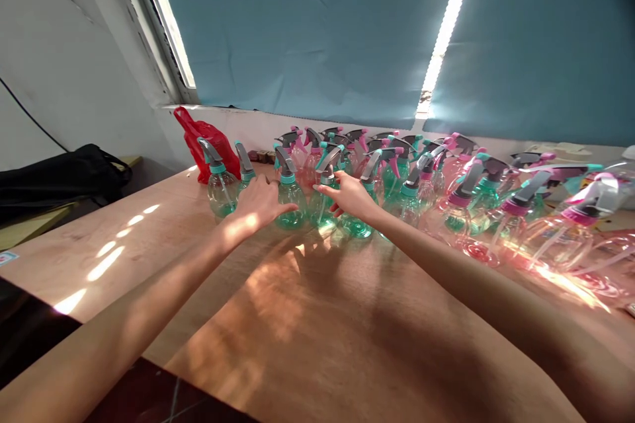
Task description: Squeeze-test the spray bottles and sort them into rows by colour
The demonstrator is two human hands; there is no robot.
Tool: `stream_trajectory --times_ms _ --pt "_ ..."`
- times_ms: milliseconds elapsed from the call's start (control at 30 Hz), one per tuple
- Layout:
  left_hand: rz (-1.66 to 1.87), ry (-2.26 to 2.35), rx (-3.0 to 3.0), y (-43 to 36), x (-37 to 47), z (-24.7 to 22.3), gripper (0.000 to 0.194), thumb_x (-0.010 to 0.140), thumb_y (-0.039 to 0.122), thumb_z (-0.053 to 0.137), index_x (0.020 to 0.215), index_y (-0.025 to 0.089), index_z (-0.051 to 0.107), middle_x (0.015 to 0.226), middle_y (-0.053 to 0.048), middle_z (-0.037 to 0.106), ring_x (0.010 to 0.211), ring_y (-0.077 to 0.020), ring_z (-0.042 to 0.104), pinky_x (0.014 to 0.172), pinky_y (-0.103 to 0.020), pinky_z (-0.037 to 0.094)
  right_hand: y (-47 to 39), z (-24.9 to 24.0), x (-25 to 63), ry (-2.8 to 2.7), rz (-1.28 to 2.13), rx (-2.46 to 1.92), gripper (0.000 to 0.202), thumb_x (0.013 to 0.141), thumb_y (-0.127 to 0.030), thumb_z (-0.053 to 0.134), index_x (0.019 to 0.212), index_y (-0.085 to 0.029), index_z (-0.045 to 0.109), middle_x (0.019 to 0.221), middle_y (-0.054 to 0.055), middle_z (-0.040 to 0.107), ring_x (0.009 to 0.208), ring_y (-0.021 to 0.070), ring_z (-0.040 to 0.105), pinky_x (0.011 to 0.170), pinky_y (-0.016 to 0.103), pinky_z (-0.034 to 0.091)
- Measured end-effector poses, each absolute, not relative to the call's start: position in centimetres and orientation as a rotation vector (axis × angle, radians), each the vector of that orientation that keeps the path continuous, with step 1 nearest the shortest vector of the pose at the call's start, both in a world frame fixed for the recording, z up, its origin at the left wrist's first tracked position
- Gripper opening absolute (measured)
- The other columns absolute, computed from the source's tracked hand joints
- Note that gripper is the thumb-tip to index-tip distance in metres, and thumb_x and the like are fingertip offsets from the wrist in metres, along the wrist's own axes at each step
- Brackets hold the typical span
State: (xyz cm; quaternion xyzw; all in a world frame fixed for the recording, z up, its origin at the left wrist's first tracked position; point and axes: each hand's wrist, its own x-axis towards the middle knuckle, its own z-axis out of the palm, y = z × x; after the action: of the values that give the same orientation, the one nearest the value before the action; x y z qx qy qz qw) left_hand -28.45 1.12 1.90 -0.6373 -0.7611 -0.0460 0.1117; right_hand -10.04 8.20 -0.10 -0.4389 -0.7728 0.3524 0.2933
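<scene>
Several clear green and pink spray bottles with grey trigger heads stand in rows on the wooden table (317, 317). My left hand (262, 201) is at a green bottle (245, 175) near the left end, fingers apart, its thumb reaching toward another green bottle (288, 195); whether it touches either is unclear. My right hand (350, 197) is beside a green bottle (322, 208) in the front row, thumb and fingers spread around its right side. Another green bottle (221, 195) stands farthest left.
A red plastic bag (208, 139) sits at the table's back left. Pink bottles (560, 238) crowd the right side. A black bag (64, 178) lies left of the table. Blue sheeting (307, 33) covers the window behind.
</scene>
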Motion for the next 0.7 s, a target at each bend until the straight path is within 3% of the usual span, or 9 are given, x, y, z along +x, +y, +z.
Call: stream_trajectory --times_ms 67,167,433,700 --pt "-0.152 -2.245 -1.854 1.0 -28.3 1.8 0.038 0.09 0.045 0.062 0.114 0.016 0.061 0.122 -0.015 0.056 0.106 -0.03 0.058 0.085 -0.043 0.05 8.2 -0.4 -10.2 -2.069 0.938 -1.168 0.06 0.09 -0.04 0.055 0.139 -0.011 0.035 0.135 0.023 0.05 0.049 0.0113 0.064 0.045 0.026 0.053" --pt "-0.199 -2.261 -1.839 0.2 -27.9 1.8 0.058 0.082 0.058 0.065 0.113 0.008 0.063 0.118 -0.023 0.053 0.105 -0.0396 0.058 0.08 -0.041 0.049 8.3 -0.8 -10.2 -2.088 0.942 -1.168 0.052 0.091 -0.038 0.053 0.134 -0.012 0.039 0.132 0.022 0.054 0.046 0.011 0.063 0.045 0.026 0.053" --pt "-0.281 -2.262 -1.896 -5.8 -25.8 0.7 0.047 0.092 0.049 0.053 0.128 0.018 0.055 0.116 -0.013 0.055 0.085 -0.0266 0.065 0.077 -0.036 0.05 8.5 -0.4 -9.5 -2.184 0.968 -1.181 0.062 0.089 -0.047 0.055 0.136 -0.012 0.035 0.105 0.019 0.069 0.054 0.0189 0.069 0.046 0.027 0.053" --pt "-0.526 -2.378 -2.221 -10.0 -24.7 -0.7 0.045 0.087 0.053 0.054 0.119 0.021 0.058 0.111 -0.008 0.059 0.087 -0.0253 0.065 0.08 -0.038 0.05 7.8 0.5 -8.9 -2.311 0.85 -1.247 0.072 0.081 -0.059 0.061 0.136 -0.016 0.04 0.117 0.019 0.066 0.054 0.0167 0.068 0.046 0.025 0.048"
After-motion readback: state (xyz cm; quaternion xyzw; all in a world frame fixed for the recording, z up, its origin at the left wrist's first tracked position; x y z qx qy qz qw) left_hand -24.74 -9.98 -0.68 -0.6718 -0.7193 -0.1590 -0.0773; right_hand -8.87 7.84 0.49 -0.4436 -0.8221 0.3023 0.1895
